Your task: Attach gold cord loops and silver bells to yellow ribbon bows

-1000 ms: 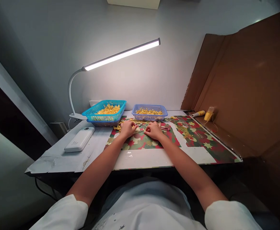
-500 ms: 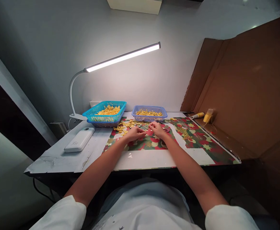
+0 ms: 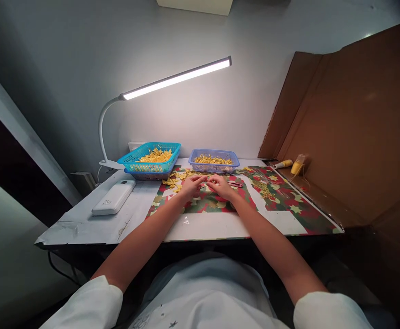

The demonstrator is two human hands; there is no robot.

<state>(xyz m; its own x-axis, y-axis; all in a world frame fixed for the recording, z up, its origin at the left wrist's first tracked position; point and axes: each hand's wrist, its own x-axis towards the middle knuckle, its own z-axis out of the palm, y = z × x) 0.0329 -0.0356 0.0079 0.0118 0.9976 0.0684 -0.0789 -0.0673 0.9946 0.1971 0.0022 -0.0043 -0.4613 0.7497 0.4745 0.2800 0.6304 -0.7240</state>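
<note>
You have both hands out over the patterned sheet (image 3: pixel 213 207), the left hand (image 3: pixel 190 187) and the right hand (image 3: pixel 221 186) almost meeting at the fingertips. Between them is a thin strand (image 3: pixel 203 185) (small enough that its ends are lost to view). Your right thumb and fingers are drawn together in a pinch on it. Your left fingers are bent in close to the thumb at its other side, but I cannot tell whether they grip it.

Just beyond your left hand, yellow pieces (image 3: pixel 172 183) lie loose on the sheet. Near your right hand is a pink tool (image 3: pixel 234 184) (partly behind your fingers). Farther to the right, a tangle of gold threads (image 3: pixel 265 190) rests on the sheet.

At the back, the teal basket (image 3: pixel 145 167) sits on a darker blue basket (image 3: pixel 148 176) and holds yellow bits; the purple basket (image 3: pixel 213 168), to its right, holds gold ones. The power bank (image 3: pixel 113 198) lies on the left of the table (image 3: pixel 134 224), with the lit lamp (image 3: pixel 177 79) reaching over from behind it. Off to the right, by the cardboard (image 3: pixel 350 123), are a tube (image 3: pixel 283 164) and a yellow bottle (image 3: pixel 297 165).
</note>
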